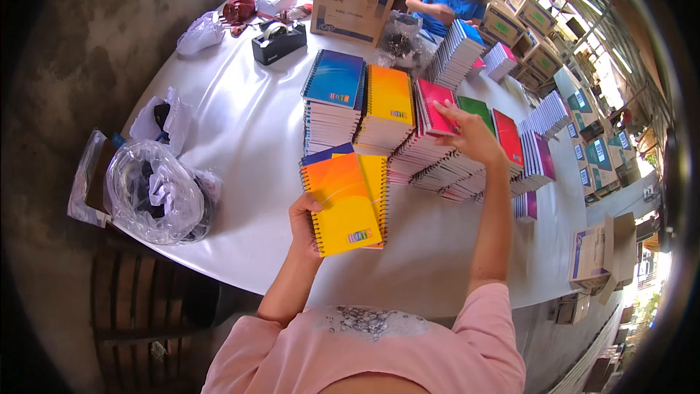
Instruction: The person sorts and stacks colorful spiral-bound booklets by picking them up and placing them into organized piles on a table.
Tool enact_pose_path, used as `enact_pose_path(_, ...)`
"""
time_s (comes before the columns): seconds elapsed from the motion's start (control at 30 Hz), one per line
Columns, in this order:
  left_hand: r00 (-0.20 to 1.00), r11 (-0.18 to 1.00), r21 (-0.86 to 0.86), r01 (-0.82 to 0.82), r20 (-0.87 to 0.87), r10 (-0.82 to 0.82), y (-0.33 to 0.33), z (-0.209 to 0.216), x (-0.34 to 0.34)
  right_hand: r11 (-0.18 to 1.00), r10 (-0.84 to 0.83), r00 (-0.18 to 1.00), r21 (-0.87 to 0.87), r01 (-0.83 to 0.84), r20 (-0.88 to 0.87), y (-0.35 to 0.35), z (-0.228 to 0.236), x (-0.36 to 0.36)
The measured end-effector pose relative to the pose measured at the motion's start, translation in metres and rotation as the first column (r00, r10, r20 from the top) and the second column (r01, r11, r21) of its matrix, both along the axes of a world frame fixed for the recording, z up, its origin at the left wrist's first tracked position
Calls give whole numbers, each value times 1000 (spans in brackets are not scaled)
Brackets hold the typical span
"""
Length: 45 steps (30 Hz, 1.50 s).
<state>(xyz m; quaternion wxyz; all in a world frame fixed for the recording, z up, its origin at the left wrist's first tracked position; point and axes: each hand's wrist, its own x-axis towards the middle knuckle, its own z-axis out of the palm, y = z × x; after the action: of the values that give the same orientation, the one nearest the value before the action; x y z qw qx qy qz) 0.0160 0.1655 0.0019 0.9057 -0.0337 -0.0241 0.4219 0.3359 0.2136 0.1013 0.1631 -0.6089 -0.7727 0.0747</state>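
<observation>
From the head view, the left hand (305, 222) had a fan of spiral notebooks (346, 201) pinched at the coiled edge, yellow-orange cover uppermost, above the white table (248, 190)! Across at the stacks (332, 128), the right hand (477, 138) lay fingers spread over the pink notebook (432, 92), grip impossible to tell. Light, bendable, probably slick covers, these; the wire spine looked the surest hold.

A glossy white table (255, 153) bears stacks of spiral notebooks (419, 155) from its middle rightward. A tape dispenser (281, 46) and cardboard box (352, 7) stand far; a clear plastic bag (171, 197) lies left.
</observation>
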Motion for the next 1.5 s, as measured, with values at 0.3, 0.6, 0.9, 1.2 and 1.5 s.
enact_pose_path(0.3, 996, 997, 48, 64, -66, -61, -8, 15, 34, 972, -216, 969, -116, 202, -118, -17, 43, -17)
enact_pose_path(0.6, 999, 998, 56, 31, 8, -31, -26, 2, 59, 950, 137, 941, 229, -214, 309, -133, -21, -133)
enact_pose_path(0.9, 995, 995, 25, -98, -10, 99, -40, -22, 66, 980, -191, 933, 112, 164, 305, -85, 27, -6)
enact_pose_path(1.2, 995, 994, -26, -104, 2, 104, -43, -16, 94, 999, -13, 995, -43, 9, -98, -59, 25, 70)
enact_pose_path(1.5, 996, 997, 13, 71, -53, -71, -46, 9, 112, 964, 56, 983, 267, -8, -173, -76, 2, 48)
